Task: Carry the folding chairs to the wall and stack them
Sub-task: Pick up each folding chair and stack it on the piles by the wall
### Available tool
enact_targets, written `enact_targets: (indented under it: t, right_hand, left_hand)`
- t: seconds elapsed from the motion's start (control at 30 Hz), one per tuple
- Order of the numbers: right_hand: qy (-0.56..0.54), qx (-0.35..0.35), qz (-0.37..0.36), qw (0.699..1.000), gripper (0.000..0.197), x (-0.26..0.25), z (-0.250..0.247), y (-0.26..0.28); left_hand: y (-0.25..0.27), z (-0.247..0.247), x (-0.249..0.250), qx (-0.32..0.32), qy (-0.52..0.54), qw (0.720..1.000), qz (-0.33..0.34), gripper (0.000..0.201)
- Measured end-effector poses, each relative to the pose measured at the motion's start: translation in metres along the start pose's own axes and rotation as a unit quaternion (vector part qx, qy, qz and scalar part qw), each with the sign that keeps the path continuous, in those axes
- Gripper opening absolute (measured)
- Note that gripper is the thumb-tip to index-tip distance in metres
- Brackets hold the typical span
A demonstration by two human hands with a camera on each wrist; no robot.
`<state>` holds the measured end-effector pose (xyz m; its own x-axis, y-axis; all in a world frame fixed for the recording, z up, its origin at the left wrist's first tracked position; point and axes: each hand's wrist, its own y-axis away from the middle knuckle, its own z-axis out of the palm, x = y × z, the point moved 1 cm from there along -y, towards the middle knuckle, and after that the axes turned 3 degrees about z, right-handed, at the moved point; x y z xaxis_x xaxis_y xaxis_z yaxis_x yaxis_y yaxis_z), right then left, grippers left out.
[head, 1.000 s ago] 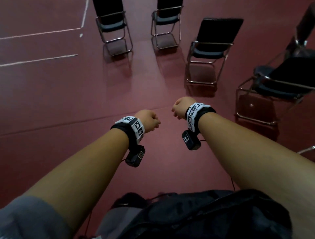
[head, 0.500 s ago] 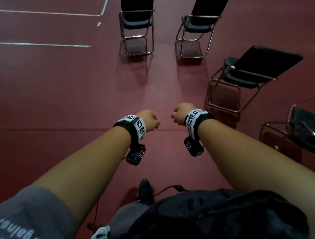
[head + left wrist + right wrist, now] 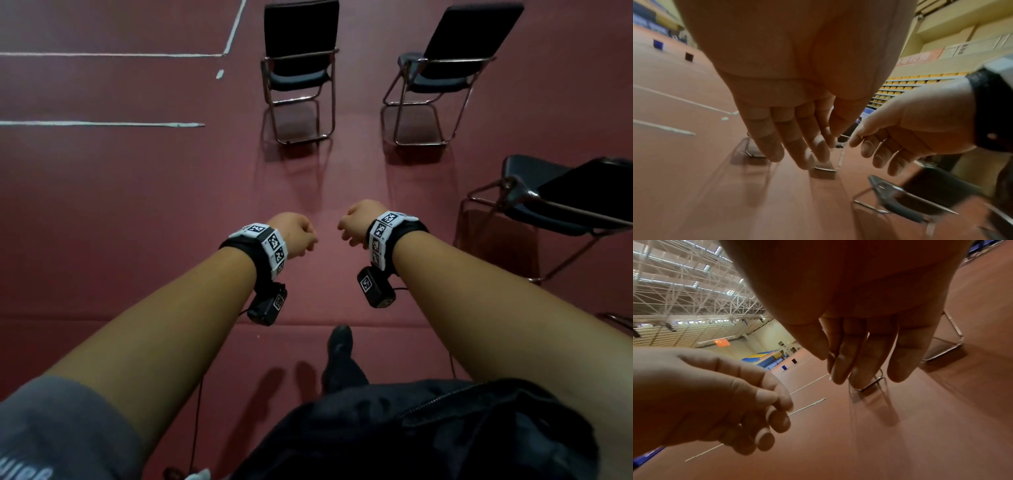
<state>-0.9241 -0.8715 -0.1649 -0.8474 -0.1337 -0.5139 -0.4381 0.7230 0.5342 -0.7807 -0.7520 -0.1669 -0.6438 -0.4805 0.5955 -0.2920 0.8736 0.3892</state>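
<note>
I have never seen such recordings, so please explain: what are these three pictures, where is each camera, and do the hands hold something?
No machine here: a person wears three cameras. The head camera looks down at both arms. The left hand and right hand hang in front, fingers loosely extended, holding nothing. Each wrist band carries a small camera looking along the hand; those give the other two pictures. On the red floor stand unfolded black chairs: two ahead and one at the right. None is touched yet.

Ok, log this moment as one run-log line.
phase: approach | left hand: empty, relaxed | right hand: empty, relaxed | folding chairs: unfolded, untouched, on red floor
</note>
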Motion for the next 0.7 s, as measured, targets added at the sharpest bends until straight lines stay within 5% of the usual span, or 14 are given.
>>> enact_targets:
  t: [0.23, 0.4, 0.7]
  right_hand:
    - [0.051, -0.069, -0.048, 0.995, 0.027, -0.117, -0.046, -0.169]
    - [0.085, -0.061, -0.084, 0.991, 0.026, -0.207, -0.073, -0.264]
    - [0.129, -0.062, -0.075, 0.987, 0.024, -0.343, -0.058, -0.452]
  left_hand:
    - [-0.138, -0.117, -0.027, 0.038, -0.004, 0.997, -0.072, 0.016]
    - [-0.211, -0.189, -0.06, 0.092, 0.1, 0.984, -0.114, 0.015]
    - [-0.377, -0.308, -0.154, 0.086, 0.115, 0.983, -0.112, 0.015]
